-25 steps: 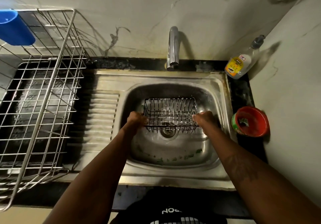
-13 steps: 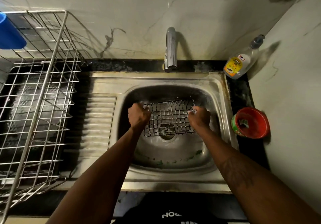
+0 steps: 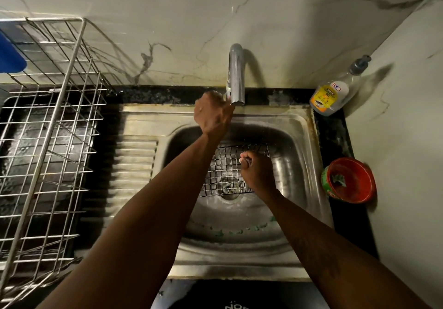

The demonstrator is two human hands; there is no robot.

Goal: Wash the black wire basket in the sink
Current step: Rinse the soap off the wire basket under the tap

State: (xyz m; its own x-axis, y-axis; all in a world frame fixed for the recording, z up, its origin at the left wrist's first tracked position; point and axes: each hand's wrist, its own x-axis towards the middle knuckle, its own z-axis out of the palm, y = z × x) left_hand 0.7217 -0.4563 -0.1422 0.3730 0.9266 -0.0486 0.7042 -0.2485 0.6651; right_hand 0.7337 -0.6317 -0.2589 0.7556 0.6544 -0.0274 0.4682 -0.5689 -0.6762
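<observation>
as right hand (image 3: 257, 173) grips basket (image 3: 224, 169), in sink (image 3: 297, 140)

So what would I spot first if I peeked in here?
Over the steel sink, the left hand is up by the shiny tap at the back, and the right hand holds the black wire basket down in the basin. A bright red bowl sits on the dark counter to the right.

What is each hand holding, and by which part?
The right hand grips the black wire basket by its right side, in the sink. The left hand is curled beside the faucet; what it grips is hidden.
</observation>
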